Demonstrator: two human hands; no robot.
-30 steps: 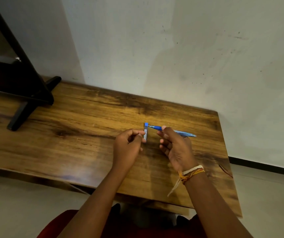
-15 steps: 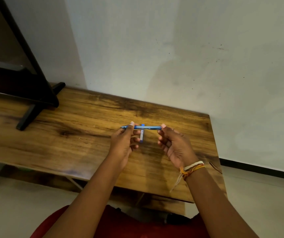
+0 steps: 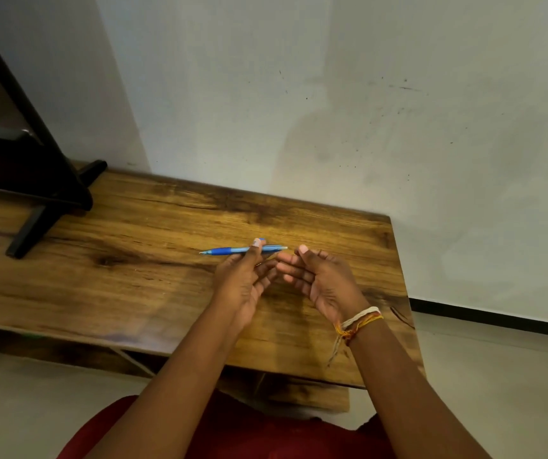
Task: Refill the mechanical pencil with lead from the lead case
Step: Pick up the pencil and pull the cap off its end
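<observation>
I've got the pencil [image 3: 243, 250] pinched level in my left hand [image 3: 241, 283] above the table [image 3: 133, 260], right hand [image 3: 319, 279] loose and empty beside its end; I'd steady it before feeding lead

Camera on my head, looking forward and down, close over my hands, wooden table [image 3: 133, 276] against wall [image 3: 299, 111]

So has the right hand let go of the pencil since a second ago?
Yes. The right hand is now open beside the mechanical pencil, which the left hand holds over the table.
</observation>
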